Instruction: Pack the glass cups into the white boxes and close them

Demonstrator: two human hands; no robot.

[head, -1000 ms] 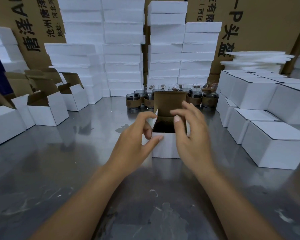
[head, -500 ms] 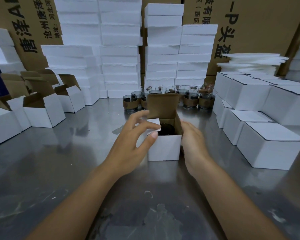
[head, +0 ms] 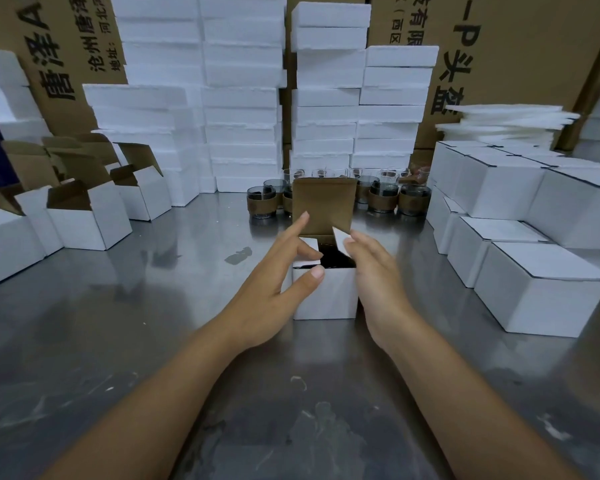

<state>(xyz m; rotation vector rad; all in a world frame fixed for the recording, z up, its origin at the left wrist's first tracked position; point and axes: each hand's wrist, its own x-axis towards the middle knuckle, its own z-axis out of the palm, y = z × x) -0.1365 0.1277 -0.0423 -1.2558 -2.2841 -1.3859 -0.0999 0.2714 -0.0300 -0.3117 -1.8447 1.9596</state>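
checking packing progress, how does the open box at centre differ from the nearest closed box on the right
The open box at centre has its lid standing upright, brown inside showing; the closed box on the right is shut flat on top. The open box shows something dark inside; the closed box hides its contents. Both are white cardboard on the metal table.

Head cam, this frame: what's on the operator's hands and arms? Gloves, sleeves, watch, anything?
Nothing worn. The left hand and right hand are bare: no gloves, rings or tape. The left forearm and right forearm are bare up to the frame edge, with no sleeve, watch or wristband in view.
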